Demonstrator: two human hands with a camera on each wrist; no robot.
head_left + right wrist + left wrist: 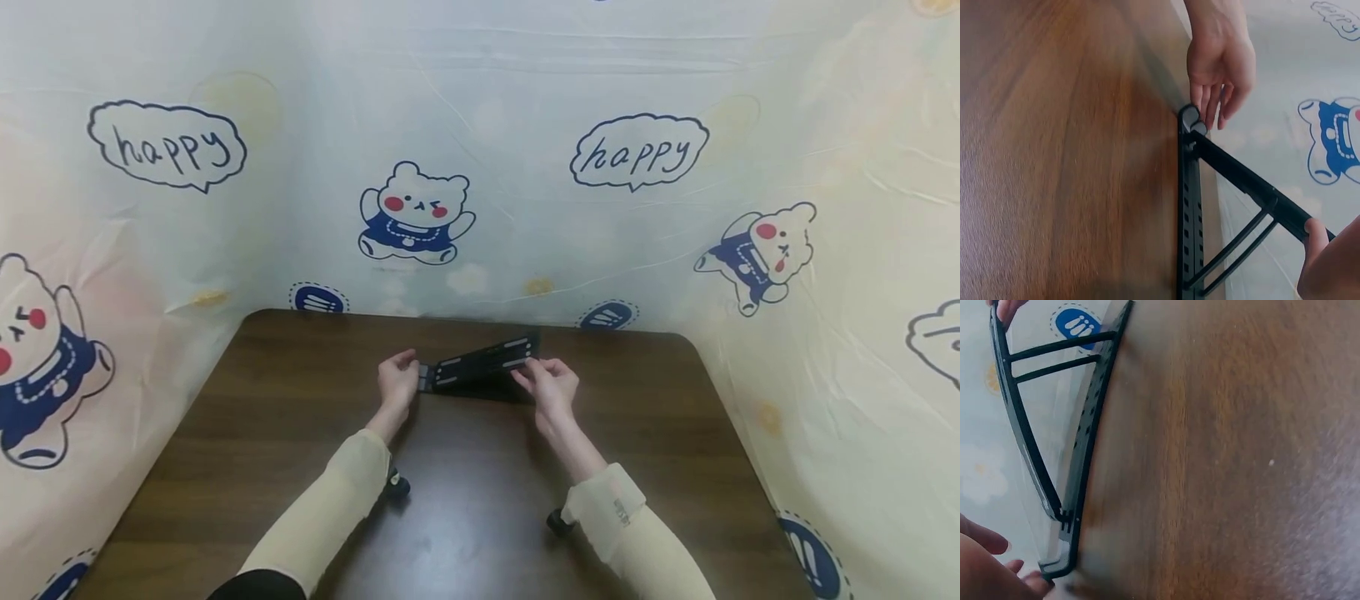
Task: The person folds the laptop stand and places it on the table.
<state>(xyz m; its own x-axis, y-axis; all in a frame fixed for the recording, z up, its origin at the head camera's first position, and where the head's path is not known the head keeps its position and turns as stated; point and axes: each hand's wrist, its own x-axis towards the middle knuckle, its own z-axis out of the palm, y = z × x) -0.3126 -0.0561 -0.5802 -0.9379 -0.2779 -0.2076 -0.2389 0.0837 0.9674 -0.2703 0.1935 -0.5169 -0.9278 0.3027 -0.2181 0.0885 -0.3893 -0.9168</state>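
Centre of the head view, over the dark brown wood-grain table (465,475): one black, slotted folding stand (483,362) with two thin black struts, partly unfolded. Long axis: left to right across the frame; hinged, lipped end points left, upper panel slopes upward to the right. Right hand (553,388): pinches the panel's raised end. Left hand (396,387): fingers loosely extended at the lipped end.

Black stand (480,363) partly outside both wrist views
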